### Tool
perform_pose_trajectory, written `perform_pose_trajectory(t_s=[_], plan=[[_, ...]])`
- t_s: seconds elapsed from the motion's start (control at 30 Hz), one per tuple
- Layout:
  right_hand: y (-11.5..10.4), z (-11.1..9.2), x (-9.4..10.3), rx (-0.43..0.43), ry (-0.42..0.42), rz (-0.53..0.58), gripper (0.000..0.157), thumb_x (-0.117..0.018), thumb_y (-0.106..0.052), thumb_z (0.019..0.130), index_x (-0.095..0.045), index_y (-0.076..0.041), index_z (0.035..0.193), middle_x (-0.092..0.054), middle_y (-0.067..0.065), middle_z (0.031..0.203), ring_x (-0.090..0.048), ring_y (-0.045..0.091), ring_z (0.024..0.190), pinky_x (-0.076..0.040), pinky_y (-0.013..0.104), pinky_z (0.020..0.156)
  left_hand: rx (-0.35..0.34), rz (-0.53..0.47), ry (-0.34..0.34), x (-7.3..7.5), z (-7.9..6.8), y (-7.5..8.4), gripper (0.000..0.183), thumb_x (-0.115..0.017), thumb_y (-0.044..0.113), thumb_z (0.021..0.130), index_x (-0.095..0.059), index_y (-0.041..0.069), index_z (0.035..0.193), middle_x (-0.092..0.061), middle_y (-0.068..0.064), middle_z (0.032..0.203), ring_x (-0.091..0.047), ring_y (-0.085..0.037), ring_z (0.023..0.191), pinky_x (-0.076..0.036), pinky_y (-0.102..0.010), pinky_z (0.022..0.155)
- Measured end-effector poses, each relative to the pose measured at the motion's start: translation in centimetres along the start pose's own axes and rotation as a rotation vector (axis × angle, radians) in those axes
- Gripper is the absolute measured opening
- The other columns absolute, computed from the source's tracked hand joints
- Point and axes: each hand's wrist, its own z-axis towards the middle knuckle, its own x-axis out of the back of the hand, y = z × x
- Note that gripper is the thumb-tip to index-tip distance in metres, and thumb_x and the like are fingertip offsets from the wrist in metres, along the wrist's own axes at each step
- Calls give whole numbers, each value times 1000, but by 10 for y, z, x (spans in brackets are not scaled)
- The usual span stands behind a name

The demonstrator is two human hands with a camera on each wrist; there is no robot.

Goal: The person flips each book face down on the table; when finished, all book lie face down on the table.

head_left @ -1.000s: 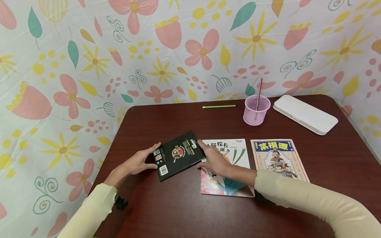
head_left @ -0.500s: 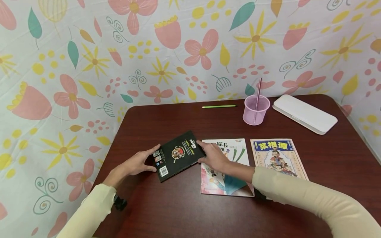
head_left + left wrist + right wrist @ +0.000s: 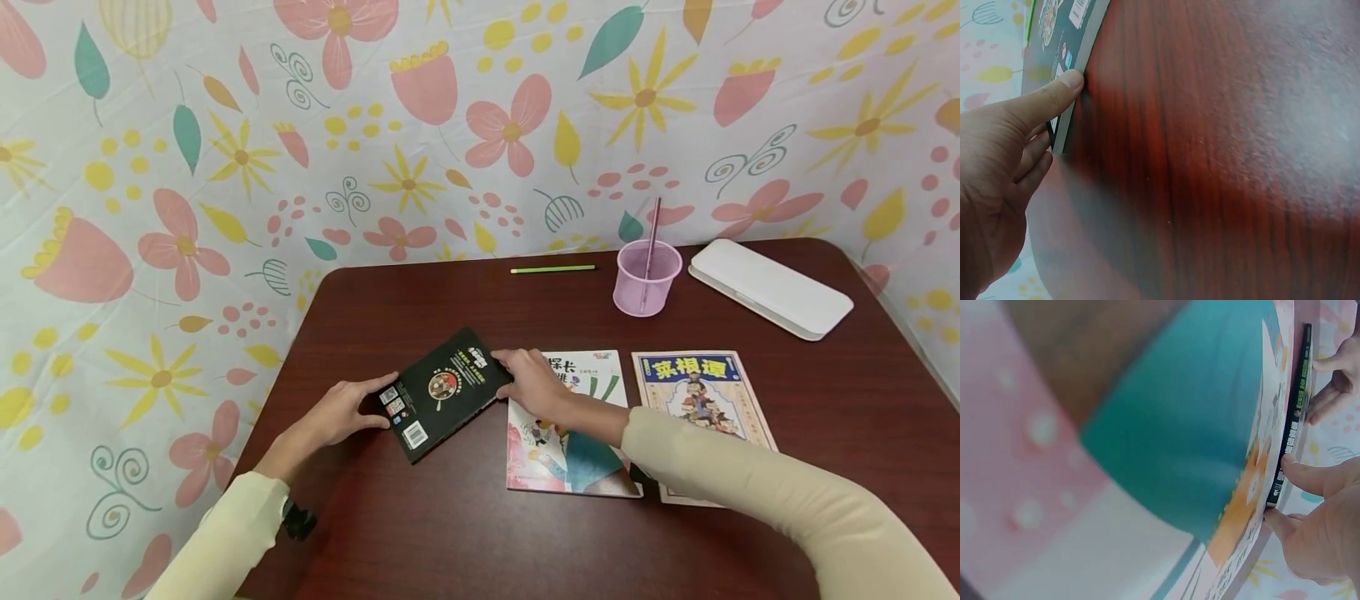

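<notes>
A black book [image 3: 446,385], back cover up with a barcode and a round picture, lies slantwise at the left-middle of the table. My left hand [image 3: 339,410] holds its left end, thumb near the lower corner; the left wrist view shows that thumb [image 3: 1054,97] against the book's edge. At the opposite end my right hand [image 3: 534,385] grips the right corner. In the right wrist view its thumb [image 3: 1313,475] touches the dark spine [image 3: 1291,425]. Beneath my right hand and forearm lies a picture book [image 3: 577,475] with a teal and pink cover, partly hidden.
Right of the picture book lies a blue-topped illustrated book [image 3: 693,392], partly under my right sleeve. Farther back are a green pencil [image 3: 553,268], a pink cup [image 3: 637,292] holding a purple pencil [image 3: 654,225], and a white case [image 3: 771,287]. A flowered cloth [image 3: 450,125] hangs behind the table.
The black book has turned slightly clockwise and shifted a little left. Both hands have stayed at its ends, the right moving slightly with it.
</notes>
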Motion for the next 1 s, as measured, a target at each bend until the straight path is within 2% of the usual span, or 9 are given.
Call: perform_pose_trajectory(t_s=[0.07, 0.37, 0.77, 1.0], plan=[[1, 3, 1, 11, 1, 0, 57, -86, 5, 86, -63, 15, 137, -72, 31, 123, -74, 40, 107, -63, 44, 82, -1, 1, 17, 0, -2, -2, 79, -90, 25, 88, -54, 10, 157, -61, -15, 150, -62, -36, 133, -53, -54, 104], [4, 21, 4, 28, -24, -53, 48, -87, 4, 85, -70, 11, 130, -73, 26, 125, -73, 38, 113, -62, 46, 87, 4, 3, 101, -6, -10, -8, 72, -93, 29, 84, -65, 14, 148, -70, -13, 138, -70, -33, 121, -58, -51, 94], [10, 38, 6, 62, -96, -96, 44, -85, 5, 86, -73, 7, 129, -74, 23, 123, -72, 36, 113, -63, 40, 85, -102, 63, 190, -10, -18, -12, 63, -96, 37, 78, -77, 17, 134, -77, -5, 125, -76, -25, 107, -61, -48, 85], [11, 46, 11, 54, -151, -101, 42, -84, 5, 88, -74, 7, 128, -74, 22, 124, -72, 34, 115, -62, 41, 89, -184, 85, 232, -14, -25, -9, 59, -98, 37, 76, -80, 17, 129, -80, -3, 116, -79, -20, 95, -63, -41, 77]])
